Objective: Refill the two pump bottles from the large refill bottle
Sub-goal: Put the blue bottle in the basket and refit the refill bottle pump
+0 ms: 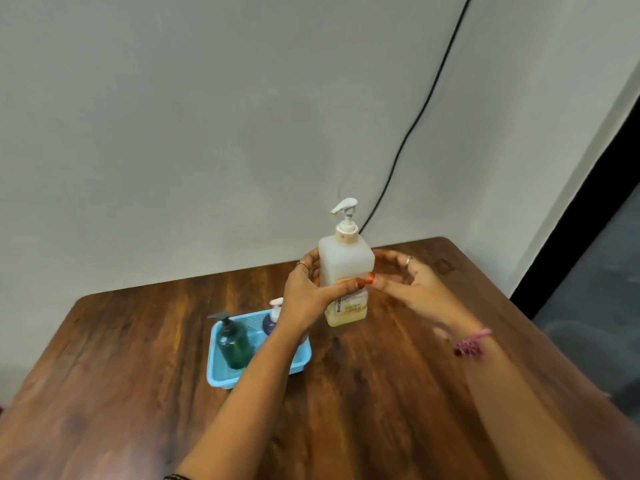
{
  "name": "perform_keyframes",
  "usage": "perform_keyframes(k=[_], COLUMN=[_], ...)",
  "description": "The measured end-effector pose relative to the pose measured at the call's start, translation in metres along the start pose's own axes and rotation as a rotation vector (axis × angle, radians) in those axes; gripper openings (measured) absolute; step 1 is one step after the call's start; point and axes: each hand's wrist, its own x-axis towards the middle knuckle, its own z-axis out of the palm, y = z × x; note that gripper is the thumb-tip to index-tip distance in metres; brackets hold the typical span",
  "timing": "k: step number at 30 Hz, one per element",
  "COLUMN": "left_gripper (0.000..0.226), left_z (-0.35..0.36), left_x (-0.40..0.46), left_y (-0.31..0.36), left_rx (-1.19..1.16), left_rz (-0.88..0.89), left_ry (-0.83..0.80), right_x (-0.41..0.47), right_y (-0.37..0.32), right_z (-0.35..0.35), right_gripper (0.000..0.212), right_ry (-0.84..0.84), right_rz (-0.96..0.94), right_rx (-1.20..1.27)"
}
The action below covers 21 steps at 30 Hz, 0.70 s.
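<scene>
Both hands on large refill bottle (346, 271): left hand (311, 292) gripping, right hand (412, 277) loose alongside. Pump bottles untouched. Next, probably: unscrew pump top.

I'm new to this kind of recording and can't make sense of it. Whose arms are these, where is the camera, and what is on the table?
No machine here: the arms belong to a person wearing a wide-angle camera on their head, so this single picture looks forward and down at their own hands. The left hand grips the large refill bottle, a pale square bottle with a white pump, standing upright on the wooden table. The right hand is beside it with fingers touching its side, loosely curved. To the left, a blue tray holds two small pump bottles: a green bottle and a purple bottle, partly hidden by the left arm. A black cable runs down the wall behind.
</scene>
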Motion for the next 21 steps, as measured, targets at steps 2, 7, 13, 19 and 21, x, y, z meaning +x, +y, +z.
perform_keyframes(k=[2,7,13,19,21], left_gripper=[0.069,0.073,0.081,0.045,0.046], left_z=[0.039,0.133,0.223,0.279,0.292], left_x=[0.014,0.061,0.117,0.173,0.193], left_y=[-0.01,-0.041,-0.076,-0.106,-0.114], left_rx=[0.018,0.032,0.195,0.223,0.23], left_rz=[-0.021,-0.051,-0.06,-0.144,-0.15], left_ry=[-0.035,-0.092,-0.138,-0.157,-0.154], right_x=[0.005,0.036,0.08,0.133,0.151], right_y=[0.013,0.051,0.098,0.134,0.144], right_z=[-0.038,-0.125,-0.211,-0.272,-0.285], right_gripper=[0.039,0.037,0.042,0.04,0.039], right_ry=[-0.013,0.094,0.119,0.114,0.113], right_rz=[0.024,0.027,0.074,0.105,0.118], right_rx=[0.022,-0.042,-0.146,-0.252,-0.237])
